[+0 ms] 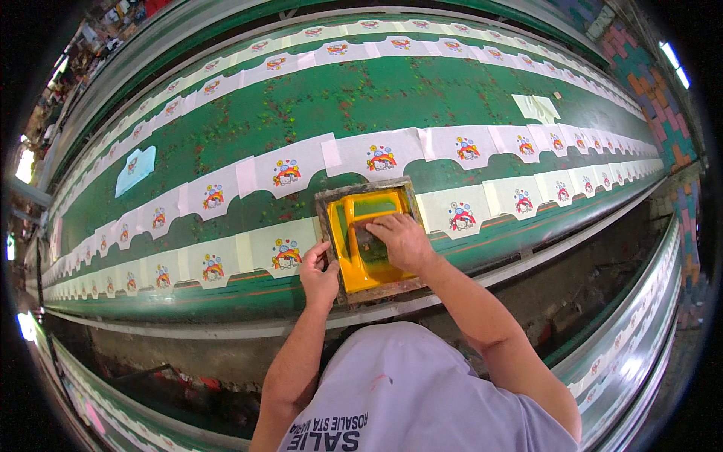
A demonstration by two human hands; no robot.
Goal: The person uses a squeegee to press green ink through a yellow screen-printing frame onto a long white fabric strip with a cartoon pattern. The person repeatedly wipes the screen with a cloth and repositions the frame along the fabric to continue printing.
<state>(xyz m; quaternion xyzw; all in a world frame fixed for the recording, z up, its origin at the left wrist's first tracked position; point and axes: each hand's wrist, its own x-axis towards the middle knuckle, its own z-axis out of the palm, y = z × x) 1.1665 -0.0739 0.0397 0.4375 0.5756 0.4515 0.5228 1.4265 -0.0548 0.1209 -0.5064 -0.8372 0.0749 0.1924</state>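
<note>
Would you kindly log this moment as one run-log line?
left hand: steadies screen frame edge | right hand: on squeegee inside frame | yellow ink: in frame | printed fabric pieces: in rows on green table

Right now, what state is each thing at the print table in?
Screen frame: lying flat on the table, over a fabric piece, yellow ink inside.
Squeegee: inside the frame, under the right hand.
Right hand: pressed on the squeegee.
Left hand: gripping the frame's left edge.
Fabric pieces: laid flat in rows, printed.
Blue piece: lying apart, far left.
</note>
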